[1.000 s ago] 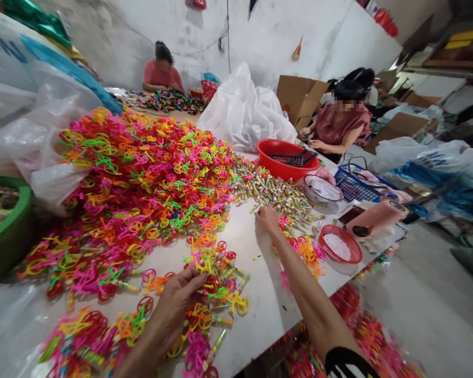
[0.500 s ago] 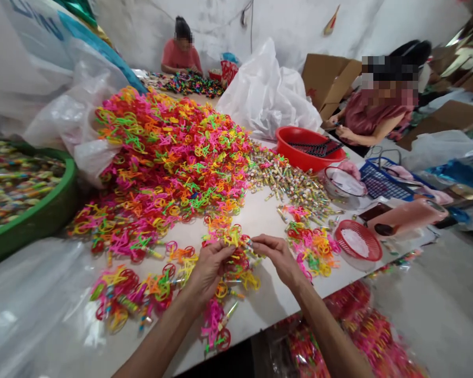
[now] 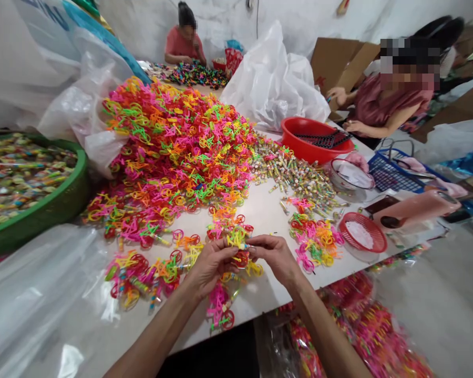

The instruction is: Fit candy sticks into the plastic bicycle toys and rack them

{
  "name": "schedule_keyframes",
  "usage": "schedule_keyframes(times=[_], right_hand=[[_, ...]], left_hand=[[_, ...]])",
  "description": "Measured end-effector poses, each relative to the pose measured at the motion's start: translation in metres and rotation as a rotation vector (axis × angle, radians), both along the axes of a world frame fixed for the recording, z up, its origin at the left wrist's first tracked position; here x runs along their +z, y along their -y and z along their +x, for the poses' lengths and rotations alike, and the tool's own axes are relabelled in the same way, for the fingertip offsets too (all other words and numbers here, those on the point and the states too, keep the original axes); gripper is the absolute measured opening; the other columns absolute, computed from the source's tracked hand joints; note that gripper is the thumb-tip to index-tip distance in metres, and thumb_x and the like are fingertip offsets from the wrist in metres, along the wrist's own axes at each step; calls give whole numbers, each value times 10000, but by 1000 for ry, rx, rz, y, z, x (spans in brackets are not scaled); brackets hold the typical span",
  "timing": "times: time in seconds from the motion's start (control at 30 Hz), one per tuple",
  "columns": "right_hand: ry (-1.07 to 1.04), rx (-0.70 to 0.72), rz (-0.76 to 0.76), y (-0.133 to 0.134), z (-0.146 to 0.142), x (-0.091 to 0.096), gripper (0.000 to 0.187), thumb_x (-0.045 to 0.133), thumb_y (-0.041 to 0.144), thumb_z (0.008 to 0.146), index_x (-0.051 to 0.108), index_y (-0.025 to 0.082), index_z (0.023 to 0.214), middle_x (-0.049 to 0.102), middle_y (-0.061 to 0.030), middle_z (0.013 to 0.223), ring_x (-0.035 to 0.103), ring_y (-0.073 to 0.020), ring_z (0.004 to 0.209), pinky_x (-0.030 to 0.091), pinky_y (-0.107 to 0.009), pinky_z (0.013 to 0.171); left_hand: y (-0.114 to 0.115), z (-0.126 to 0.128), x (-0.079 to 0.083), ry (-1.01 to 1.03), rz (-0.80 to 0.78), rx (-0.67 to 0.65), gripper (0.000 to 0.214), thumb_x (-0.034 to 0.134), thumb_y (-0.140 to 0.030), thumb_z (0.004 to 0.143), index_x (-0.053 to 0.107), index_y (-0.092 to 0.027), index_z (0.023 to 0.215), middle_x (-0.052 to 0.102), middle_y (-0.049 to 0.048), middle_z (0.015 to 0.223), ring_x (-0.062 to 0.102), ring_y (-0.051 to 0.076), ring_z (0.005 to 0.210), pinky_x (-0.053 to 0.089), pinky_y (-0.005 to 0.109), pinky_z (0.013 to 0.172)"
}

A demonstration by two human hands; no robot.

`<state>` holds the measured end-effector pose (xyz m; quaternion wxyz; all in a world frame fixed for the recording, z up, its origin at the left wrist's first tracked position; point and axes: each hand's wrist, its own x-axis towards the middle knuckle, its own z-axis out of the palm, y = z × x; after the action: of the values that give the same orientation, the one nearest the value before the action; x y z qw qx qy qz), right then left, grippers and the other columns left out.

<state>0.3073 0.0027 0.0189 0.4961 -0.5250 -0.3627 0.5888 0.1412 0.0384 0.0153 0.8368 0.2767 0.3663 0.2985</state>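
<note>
My left hand (image 3: 212,266) is closed, pinching a small yellow plastic toy piece (image 3: 235,239) that looks like a little bicycle. From the right, the fingers of my right hand (image 3: 276,258) pinch a small clear tube with coloured contents (image 3: 244,246) against the yellow piece. Whether the two parts are joined cannot be made out. Under and around my hands lie loose toy pieces in pink, red and orange (image 3: 218,300). Beyond them rises a big heap of the same bright pieces (image 3: 181,147), with a spread of small filled tubes (image 3: 299,178) to its right.
At left stands a green tub (image 3: 73,184) of filled tubes. On the right are a red basin (image 3: 295,149), a red basket (image 3: 378,242), a blue basket (image 3: 394,176) and a pink cylinder (image 3: 421,209). Two co-workers sit beyond, one at the back (image 3: 181,47), one at right (image 3: 398,110).
The view has shifted slightly, so the table sits further right. My right fingers have closed in on the yellow piece with the tube. The right co-worker's hand has lifted.
</note>
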Motion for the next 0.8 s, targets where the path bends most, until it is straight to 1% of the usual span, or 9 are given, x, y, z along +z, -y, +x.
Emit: schedule_keyframes(times=[0.13,0.3,0.43,0.5,0.57,0.6,0.67,0.77,0.8], right_hand=[[-2,30,-7,6,2,0,210,777,268,551,713,178,730,667,-15,637,586,-125,563,496,-268,584],[44,116,25,10,4,3,176,768,265,573,719,189,724,681,-26,723,615,-147,648,512,-280,636],[237,81,179,16,-4,7,118,737,249,619,726,208,729,685,-30,742,619,-155,703,504,-258,653],[290,75,210,19,-9,6,112,727,263,634,726,209,732,687,-35,742,623,-164,706,506,-263,646],[270,86,173,18,-11,4,138,723,289,639,724,208,751,688,-37,749,627,-173,693,511,-271,627],[253,96,148,17,-11,2,149,717,301,647,722,211,765,687,-38,752,628,-177,687,512,-278,618],[285,104,153,11,-9,-2,138,692,309,675,719,220,776,686,-47,787,629,-198,739,511,-311,664],[492,62,266,-1,-2,-10,169,671,287,690,716,248,848,663,-72,968,583,-246,943,452,-394,839],[565,46,300,-3,0,-13,195,665,277,691,711,256,880,647,-74,1022,562,-253,987,425,-412,876]], left_hand=[[2,-5,3,-18,-10,-98,248,726,-201,620,656,-79,824,686,76,709,633,136,559,506,193,463],[6,-10,6,-55,-17,-131,240,750,-234,582,648,-85,740,666,51,629,601,116,494,485,192,445],[11,-11,5,-188,129,-69,256,743,-286,583,620,-101,710,641,30,586,595,126,502,467,205,447],[13,-12,5,-223,176,-100,265,726,-307,598,616,-102,724,642,38,602,601,139,524,465,218,467],[13,-15,7,-237,216,-162,265,684,-339,641,622,-107,753,650,53,641,604,150,555,462,232,490],[10,-18,8,-263,262,-184,261,656,-349,668,629,-114,779,653,59,673,607,156,583,461,238,506],[1,-28,12,-411,458,-140,245,596,-345,724,644,-143,854,659,69,774,613,169,683,465,250,578],[-21,-55,18,-806,855,1,211,532,-259,760,649,-208,928,632,70,971,576,199,896,430,298,784],[-30,-65,19,-949,963,-2,195,526,-219,748,655,-216,894,626,69,980,557,211,929,400,319,835]])
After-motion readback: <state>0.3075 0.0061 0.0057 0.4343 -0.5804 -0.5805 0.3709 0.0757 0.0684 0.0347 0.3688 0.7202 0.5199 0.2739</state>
